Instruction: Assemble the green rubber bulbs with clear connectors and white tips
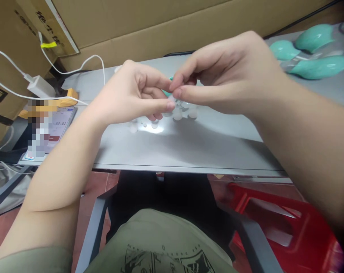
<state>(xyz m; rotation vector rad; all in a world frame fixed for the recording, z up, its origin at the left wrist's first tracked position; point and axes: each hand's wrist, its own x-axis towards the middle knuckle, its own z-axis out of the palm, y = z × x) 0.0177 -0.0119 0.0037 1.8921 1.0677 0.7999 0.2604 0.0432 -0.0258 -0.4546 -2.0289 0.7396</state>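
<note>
My left hand (pixel 140 94) and my right hand (pixel 217 74) meet above the light grey table (pixel 189 148), fingertips close together. The thumb and index finger of my right hand are pinched; what is between them is too small to make out. The fingers of my left hand are curled, its thumb near a small translucent piece (pixel 172 98). Several small whitish round pieces (pixel 177 114) lie on the table below my fingertips, with a few more to the left (pixel 133 127). A green object (pixel 166 93) shows partly behind my fingers.
Glossy turquoise objects (pixel 321 68) lie at the back right. A phone (pixel 62 125), a white charger (pixel 41 87) and white cables are at the left. Cardboard (pixel 149 30) stands behind the table. A red plastic stool (pixel 311 227) is at the lower right.
</note>
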